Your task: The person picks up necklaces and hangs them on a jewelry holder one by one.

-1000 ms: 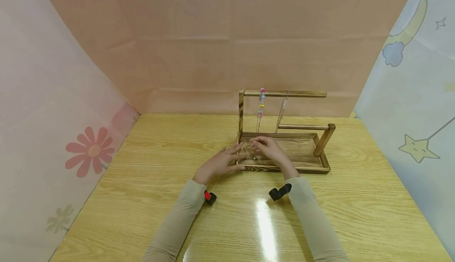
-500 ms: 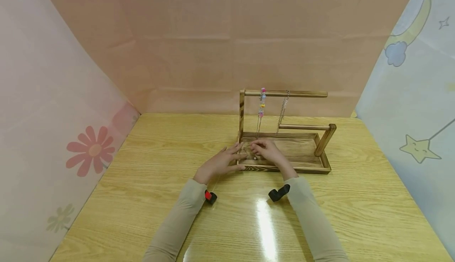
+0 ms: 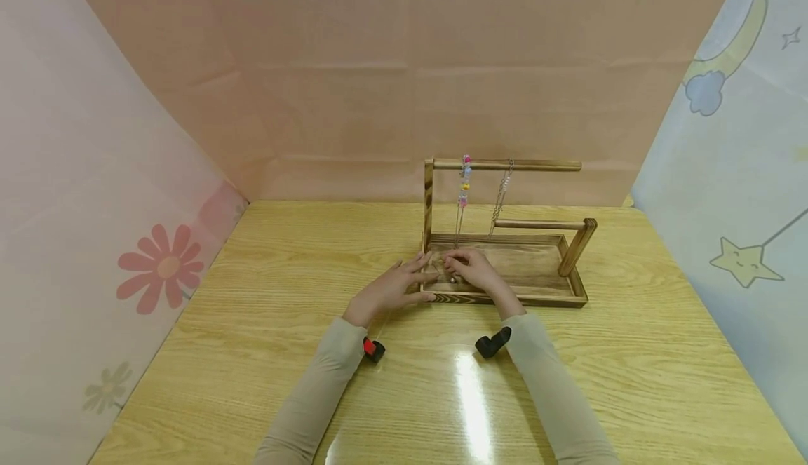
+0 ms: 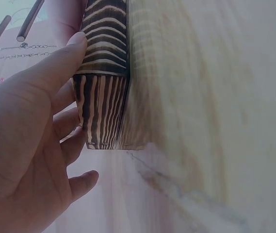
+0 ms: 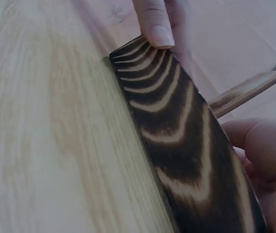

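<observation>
A dark-striped wooden jewelry stand has a shallow tray (image 3: 517,302) as its base. My left hand (image 3: 388,288) rests on the tray's left end, fingers fairly straight and spread, its thumb (image 4: 74,48) on the front wall in the left wrist view. Inside the left part of the tray my right hand (image 3: 476,271) is low, fingers bent and thumb near the index finger. Whether it pinches anything is too small to tell; the right wrist view hides its fingertips behind the wall. A small shiny bead (image 3: 452,280) lies just below those fingers, and a faint thin line shows between the hands.
From the stand's upper bar (image 3: 543,165) hang a colorful beaded necklace (image 3: 466,184) and a silvery chain (image 3: 502,195). A lower bar (image 3: 536,224) runs from a right post (image 3: 577,247). The wooden table (image 3: 303,254) meets a pinkish backdrop.
My right hand has sunk slightly lower into the tray, and its wrist has shifted a little to the left. The left hand stays in place.
</observation>
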### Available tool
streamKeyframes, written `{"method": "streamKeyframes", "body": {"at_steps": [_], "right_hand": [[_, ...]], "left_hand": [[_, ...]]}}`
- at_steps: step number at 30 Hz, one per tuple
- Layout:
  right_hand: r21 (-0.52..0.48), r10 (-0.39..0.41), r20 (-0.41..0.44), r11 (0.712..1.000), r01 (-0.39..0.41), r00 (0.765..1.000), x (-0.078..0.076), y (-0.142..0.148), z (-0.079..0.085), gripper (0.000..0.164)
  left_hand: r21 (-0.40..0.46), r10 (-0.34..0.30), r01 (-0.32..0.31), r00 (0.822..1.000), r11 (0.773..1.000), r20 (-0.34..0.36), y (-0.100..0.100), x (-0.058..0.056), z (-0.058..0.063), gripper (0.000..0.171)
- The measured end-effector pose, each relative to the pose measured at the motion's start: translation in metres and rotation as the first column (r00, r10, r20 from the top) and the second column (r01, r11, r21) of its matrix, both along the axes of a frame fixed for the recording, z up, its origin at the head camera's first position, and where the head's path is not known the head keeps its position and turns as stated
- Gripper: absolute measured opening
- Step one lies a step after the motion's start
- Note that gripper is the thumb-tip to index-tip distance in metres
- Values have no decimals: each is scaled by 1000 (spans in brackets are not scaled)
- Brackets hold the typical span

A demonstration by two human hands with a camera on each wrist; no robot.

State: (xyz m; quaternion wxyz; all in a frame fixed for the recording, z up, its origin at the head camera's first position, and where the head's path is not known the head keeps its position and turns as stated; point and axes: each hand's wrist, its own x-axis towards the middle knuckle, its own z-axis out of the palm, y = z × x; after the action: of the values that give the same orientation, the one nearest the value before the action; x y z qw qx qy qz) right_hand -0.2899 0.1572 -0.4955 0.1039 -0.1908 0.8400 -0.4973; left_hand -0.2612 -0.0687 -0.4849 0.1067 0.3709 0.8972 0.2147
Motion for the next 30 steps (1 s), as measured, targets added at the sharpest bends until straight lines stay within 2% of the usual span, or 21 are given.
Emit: {"method": "streamKeyframes", "body": {"at_steps": [4, 9, 15, 20, 24, 30], "right_hand": [[74, -10, -68, 997, 15, 998, -1, -4, 0, 31], [152, -42, -104, 987, 58, 994, -2, -11, -1, 28], [172, -84, -87, 980, 98, 993, -3, -17, -2, 25], [183, -144, -71, 971, 155, 987, -3, -20, -3, 21], [198, -178, -63, 962, 187, 982, -2, -23, -4, 18], [269, -228, -57, 934, 235, 972, -2, -29, -3, 19]], "left_hand": [[3, 4, -4, 1000, 1000, 1, 0, 0, 0, 58], [-1, 4, -4, 1000, 1000, -2, -1, -2, -2, 58], [-8, 6, -6, 1000, 1000, -2, 0, -2, -4, 59], [1, 1, -1, 1000, 1000, -22, 1, -2, -2, 60], [2, -2, 2, 1000, 1000, -11, 1, -1, -1, 60], [-5, 10, -10, 1000, 1000, 1, 0, -1, 0, 59]]}}
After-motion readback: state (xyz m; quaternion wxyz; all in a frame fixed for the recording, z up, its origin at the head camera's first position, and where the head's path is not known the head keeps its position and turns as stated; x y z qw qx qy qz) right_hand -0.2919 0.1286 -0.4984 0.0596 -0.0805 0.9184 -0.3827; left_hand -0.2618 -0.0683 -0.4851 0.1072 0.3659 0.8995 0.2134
